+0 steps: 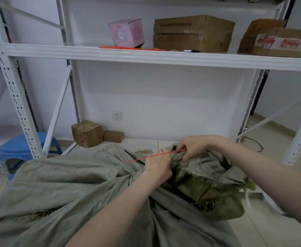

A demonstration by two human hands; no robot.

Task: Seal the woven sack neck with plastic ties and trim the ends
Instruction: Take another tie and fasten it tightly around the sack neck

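Our left hand (157, 164) grips the bunched sack neck (176, 159), fingers curled; right hand (193, 147) pinches the red tie (137, 159).

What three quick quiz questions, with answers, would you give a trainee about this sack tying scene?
1. True or false: the right hand holds scissors.
2. The tie pinched by the right hand at the sack neck, which the left hand grips, is: A blue, B red, C white.
3. What lies on the shelf in front of the pink box?
Key: 1 false, it pinches the tie. 2 B. 3 long red strips, seemingly spare ties.
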